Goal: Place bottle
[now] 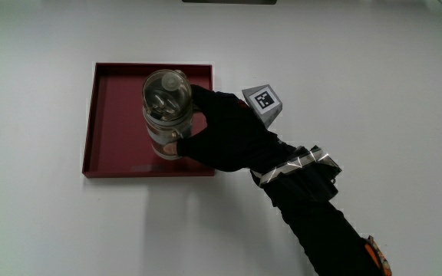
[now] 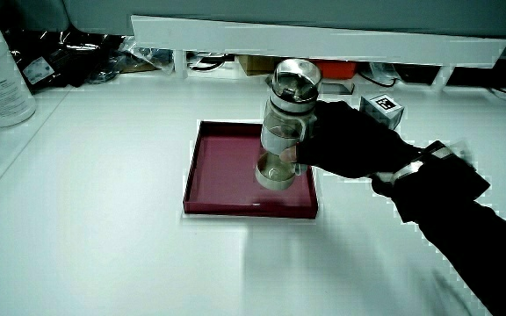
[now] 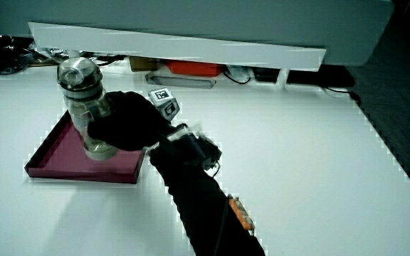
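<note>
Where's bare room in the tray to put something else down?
The hand grips the upright bottle by one side wall of the red tray. Bare tray floor lies between bottle and the facing wall; the table around is bare. Crowded only by the hand.

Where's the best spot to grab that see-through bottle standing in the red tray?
Probably around its middle, coming in level from the side, as the hand does now. The bottle stands upright in the red tray, tall and round, so fingers wrap its body easily. The rounded metal cap looks harder to hold, and the tray's low walls don't block a side approach.
</note>
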The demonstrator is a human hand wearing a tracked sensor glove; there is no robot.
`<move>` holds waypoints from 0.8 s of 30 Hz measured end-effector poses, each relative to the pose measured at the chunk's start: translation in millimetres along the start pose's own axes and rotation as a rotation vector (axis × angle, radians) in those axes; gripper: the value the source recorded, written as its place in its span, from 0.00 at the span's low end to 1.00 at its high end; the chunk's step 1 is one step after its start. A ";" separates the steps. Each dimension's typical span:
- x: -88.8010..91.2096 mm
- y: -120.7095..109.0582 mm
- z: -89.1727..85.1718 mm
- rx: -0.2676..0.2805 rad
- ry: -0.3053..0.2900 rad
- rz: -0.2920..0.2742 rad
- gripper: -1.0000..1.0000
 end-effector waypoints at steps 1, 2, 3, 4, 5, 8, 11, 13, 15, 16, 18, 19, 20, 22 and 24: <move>4.6 1.7 -0.9 0.001 0.012 -0.009 0.50; 9.4 3.3 -1.7 0.002 0.017 -0.019 0.50; 15.6 5.3 -2.8 0.005 0.025 -0.022 0.50; 20.5 6.3 -4.2 0.009 0.031 -0.037 0.50; 24.6 7.2 -5.7 0.009 0.033 -0.053 0.50; 33.0 9.1 -10.8 0.011 0.035 -0.083 0.50; 40.1 10.8 -14.3 0.006 0.035 -0.105 0.50; 43.7 10.6 -16.5 -0.006 0.046 -0.130 0.50; 48.1 10.4 -16.6 -0.004 0.095 -0.129 0.50; 51.7 9.8 -15.0 0.000 0.098 -0.128 0.50; 52.0 10.0 -14.1 -0.001 0.083 -0.135 0.50; 49.9 9.9 -15.5 -0.002 0.088 -0.137 0.50; 49.9 10.7 -16.4 -0.005 0.078 -0.133 0.50; 49.6 10.6 -17.8 -0.004 0.072 -0.123 0.50; 52.3 9.9 -17.8 -0.004 0.086 -0.128 0.48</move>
